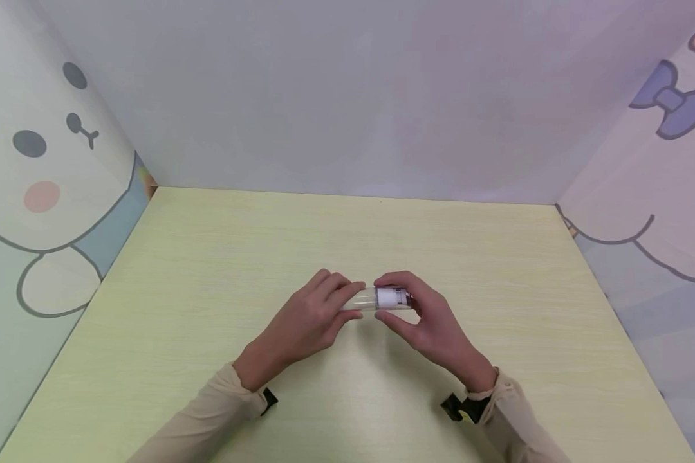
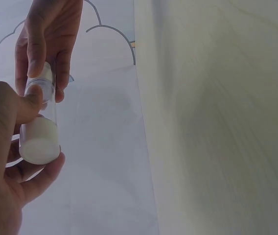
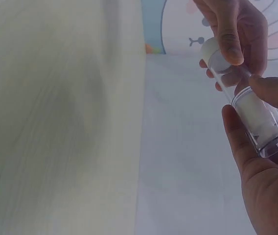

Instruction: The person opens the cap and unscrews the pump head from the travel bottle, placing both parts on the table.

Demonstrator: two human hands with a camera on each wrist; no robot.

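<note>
In the head view, a slim clear cylindrical bottle [image 1: 390, 298] lies level between both hands, above the table's middle. My left hand [image 1: 309, 315] grips its left end, fingers over the top and thumb along the near side. At the other end, my right hand [image 1: 437, 325] holds it between thumb and fingers, around a white band with dark print. The left wrist view shows a solid white end on the bottle [image 2: 39, 142]. A white section sits inside the transparent wall of the bottle [image 3: 256, 115] at the right-hand end in the right wrist view.
A pale wood-grain table [image 1: 347, 238] spreads under the hands. Behind it stands a plain grey-white wall [image 1: 347, 96]. Side panels with cartoon animals border it at left [image 1: 46, 148] and right [image 1: 660, 193]. Black straps [image 1: 466, 408] show at the beige sleeve cuffs.
</note>
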